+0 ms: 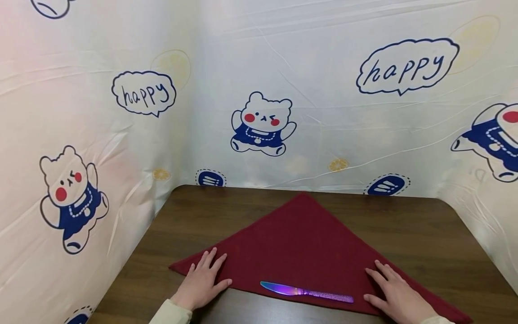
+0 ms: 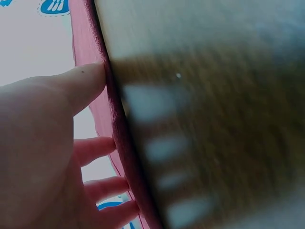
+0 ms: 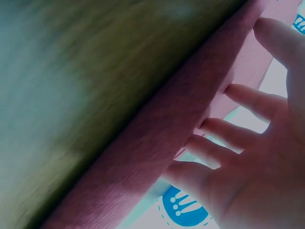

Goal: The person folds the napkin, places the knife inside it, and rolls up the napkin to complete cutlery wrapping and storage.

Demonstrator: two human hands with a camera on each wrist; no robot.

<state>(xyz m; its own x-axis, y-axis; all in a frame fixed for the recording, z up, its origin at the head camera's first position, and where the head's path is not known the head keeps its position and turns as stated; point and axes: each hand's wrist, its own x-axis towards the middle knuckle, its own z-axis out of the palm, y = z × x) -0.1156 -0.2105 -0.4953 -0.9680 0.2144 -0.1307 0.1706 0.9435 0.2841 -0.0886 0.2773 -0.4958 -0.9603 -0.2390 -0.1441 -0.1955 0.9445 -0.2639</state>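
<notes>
A dark red cloth napkin [image 1: 291, 243], folded into a triangle, lies on the table with its peak pointing away from me. Along its near edge lies a table knife [image 1: 307, 292] with a rainbow sheen, blade to the left and textured purple handle to the right. My left hand [image 1: 202, 279] rests on the napkin's left part, fingers spread. On the right part rests my right hand [image 1: 394, 290], also with spread fingers, beside the knife's handle end. Both wrist views show fingertips touching the cloth; neither hand holds anything.
The brown wooden table [image 1: 182, 216] has rounded far corners. White fabric [image 1: 323, 135] printed with bears and the word happy surrounds it at the back and both sides.
</notes>
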